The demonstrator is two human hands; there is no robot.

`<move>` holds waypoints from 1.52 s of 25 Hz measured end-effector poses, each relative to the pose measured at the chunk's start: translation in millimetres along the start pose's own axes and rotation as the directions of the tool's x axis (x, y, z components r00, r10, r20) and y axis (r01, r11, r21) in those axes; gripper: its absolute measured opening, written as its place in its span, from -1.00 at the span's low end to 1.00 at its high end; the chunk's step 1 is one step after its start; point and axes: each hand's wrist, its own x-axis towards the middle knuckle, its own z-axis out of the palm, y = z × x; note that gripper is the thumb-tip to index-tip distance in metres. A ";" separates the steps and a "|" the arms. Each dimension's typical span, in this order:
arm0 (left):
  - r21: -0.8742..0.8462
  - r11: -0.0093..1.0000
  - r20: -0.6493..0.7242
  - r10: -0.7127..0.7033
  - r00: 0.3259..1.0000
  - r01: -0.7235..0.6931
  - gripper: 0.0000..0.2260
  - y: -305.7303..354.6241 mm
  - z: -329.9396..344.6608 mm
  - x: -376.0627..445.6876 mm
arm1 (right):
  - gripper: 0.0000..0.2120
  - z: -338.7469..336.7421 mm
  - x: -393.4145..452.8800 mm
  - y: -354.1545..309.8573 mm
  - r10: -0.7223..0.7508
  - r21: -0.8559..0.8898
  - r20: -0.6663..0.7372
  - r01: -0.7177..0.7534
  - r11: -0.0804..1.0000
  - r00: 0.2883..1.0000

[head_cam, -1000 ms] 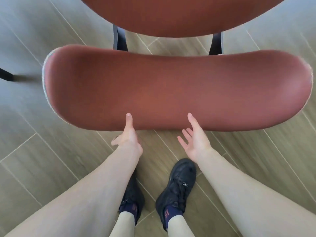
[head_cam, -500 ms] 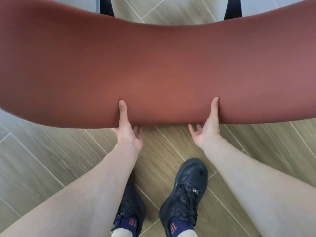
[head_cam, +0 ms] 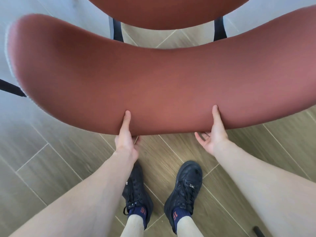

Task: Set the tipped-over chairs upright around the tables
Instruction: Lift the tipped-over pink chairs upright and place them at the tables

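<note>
Gripping the near edge of the chair's backrest: left hand has its thumb on top and fingers tucked under the rim, clamped on it; right hand has its thumb laid on the top face while the fingers below hang loose, seemingly apart from the padding, so more a resting touch than a clamp. Backrest spans well past both grips to either side. Beyond it, the seat and two dark legs. Below the grips, both black shoes on wood-look floor. Judgement: chair reads as upright or nearly so; settle it evenly with both hands, feet kept back. No containers in view.
</note>
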 end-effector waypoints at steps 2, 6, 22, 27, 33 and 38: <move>0.061 0.997 -0.019 0.051 0.999 -0.050 -0.38 25.8 4.7 -32.9 | -0.12 -0.2 -34.7 -21.4 -0.006 -0.018 0.004 0.006 1.000 1.000; 0.221 0.971 -0.087 0.113 0.990 -0.092 -0.49 49.5 10.9 -114.4 | -0.21 -13.3 -105.2 -71.5 -0.023 -0.096 -0.043 0.018 0.995 0.999; 0.592 0.771 -0.098 0.361 0.927 -0.237 -0.39 164.3 -33.2 -341.4 | -0.26 -44.5 -346.9 -149.2 -0.158 -0.317 -0.081 0.125 0.940 0.984; 0.603 0.755 -0.044 0.353 0.935 -0.257 -0.41 185.6 -38.9 -397.7 | -0.28 -45.5 -409.8 -178.8 -0.207 -0.356 -0.082 0.165 0.920 0.975; 0.598 0.776 -0.057 0.290 0.955 -0.200 -0.46 213.9 -49.1 -447.6 | -0.33 -41.5 -474.4 -203.7 -0.199 -0.529 -0.075 0.130 0.838 0.977; 0.585 0.784 -0.030 0.277 0.960 -0.208 -0.49 238.9 -38.8 -455.7 | -0.45 -3.3 -519.6 -237.4 -0.593 -0.857 0.281 -0.082 -0.510 0.754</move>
